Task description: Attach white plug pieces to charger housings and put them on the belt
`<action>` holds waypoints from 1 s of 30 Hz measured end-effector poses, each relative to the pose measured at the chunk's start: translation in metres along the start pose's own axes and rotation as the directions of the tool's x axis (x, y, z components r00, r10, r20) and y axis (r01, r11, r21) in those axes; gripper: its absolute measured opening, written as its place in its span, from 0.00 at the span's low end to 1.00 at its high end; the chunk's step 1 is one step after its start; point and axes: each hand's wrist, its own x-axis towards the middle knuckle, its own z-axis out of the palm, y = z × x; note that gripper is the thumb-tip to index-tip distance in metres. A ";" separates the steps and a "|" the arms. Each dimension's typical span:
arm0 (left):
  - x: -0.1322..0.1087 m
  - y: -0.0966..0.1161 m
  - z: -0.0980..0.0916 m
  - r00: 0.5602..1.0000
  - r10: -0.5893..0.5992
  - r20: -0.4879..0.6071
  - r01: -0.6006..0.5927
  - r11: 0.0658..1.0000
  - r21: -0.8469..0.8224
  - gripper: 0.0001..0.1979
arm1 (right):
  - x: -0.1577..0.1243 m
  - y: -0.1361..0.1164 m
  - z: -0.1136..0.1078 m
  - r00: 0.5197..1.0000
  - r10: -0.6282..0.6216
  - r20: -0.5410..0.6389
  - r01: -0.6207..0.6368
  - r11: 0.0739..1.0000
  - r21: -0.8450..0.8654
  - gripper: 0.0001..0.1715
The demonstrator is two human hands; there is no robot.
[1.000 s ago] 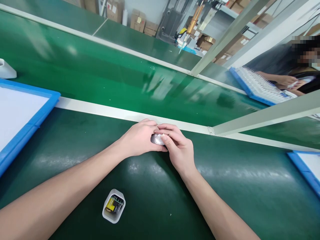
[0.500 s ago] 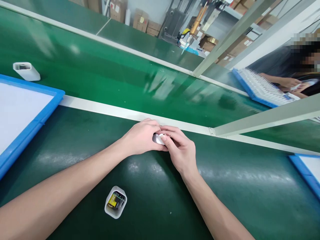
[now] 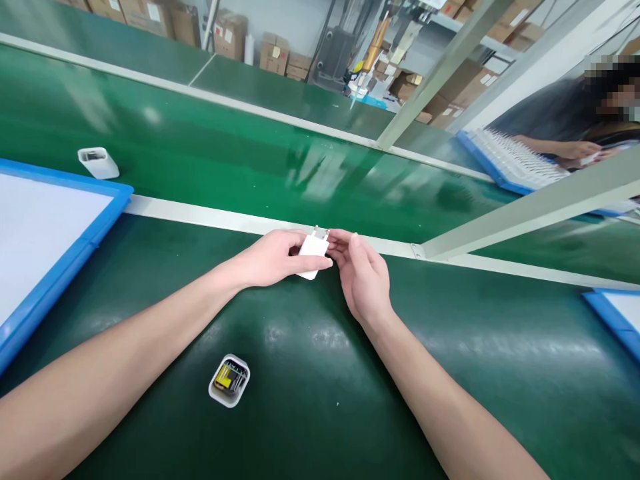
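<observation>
A white power adapter with two metal pins pointing away from me is gripped between the thumb and fingers of my left hand. Beside its right edge is my right hand, palm partly turned up, thumb raised and fingers loosely bent, not gripping it. Whether those fingertips touch the adapter I cannot tell. Closer to me on the dark green worktop, a white open-topped casing stands with a yellow and black circuit part inside.
Another white casing stands on the green belt beyond the white rail. Blue-edged trays flank the worktop. A grey metal post slants across the right. Further off, a co-worker's hands work beside a blue tray of white parts.
The adapter, mostly hidden between both hands before, now shows with its pins upward in the left hand. My right hand has let go and turned. The casing on the belt has shifted right.
</observation>
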 end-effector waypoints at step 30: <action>0.006 0.002 0.004 0.999 0.036 0.005 -0.036 0.984 0.176 0.22 | 0.016 -0.020 -0.018 0.945 0.125 0.303 -0.004 0.929 -0.371 0.17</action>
